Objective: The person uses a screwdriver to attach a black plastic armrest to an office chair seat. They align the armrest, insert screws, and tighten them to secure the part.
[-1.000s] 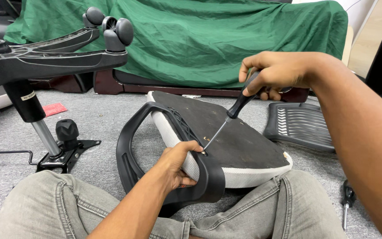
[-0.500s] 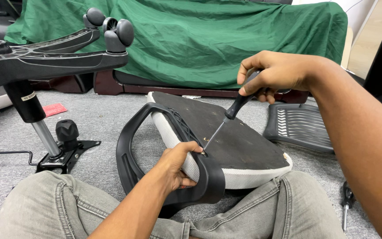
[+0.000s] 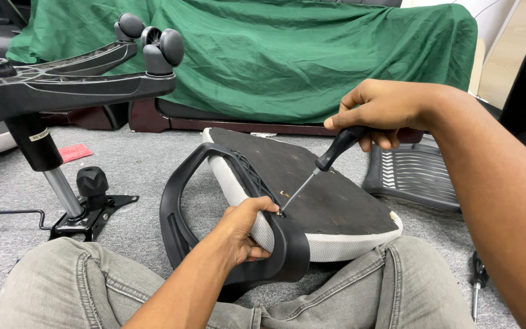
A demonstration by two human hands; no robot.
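The right hand (image 3: 385, 113) is closing fully around the black handle of a screwdriver (image 3: 324, 161), and the shaft is angling down and to the left. The tip is meeting a fastener point on the dark underside of the seat (image 3: 318, 195), which is lying upside down across the person's lap. The left hand (image 3: 248, 228) is gripping the seat edge, fingers curled under the grey mesh and thumb on top, just beside the tip, where the black armrest (image 3: 181, 207) is joining the seat.

Risk, as a judgement:
- The shaft is sitting at a slant rather than square to the board. Under pressure the tip may be slipping out of the fastener head.
- The left thumb is lying almost touching the tip, in the slip path. A slip could be striking it.
- The seat is resting only on the thighs, so it may be rocking under load.

A chair base (image 3: 62, 85) is standing well apart to the left.
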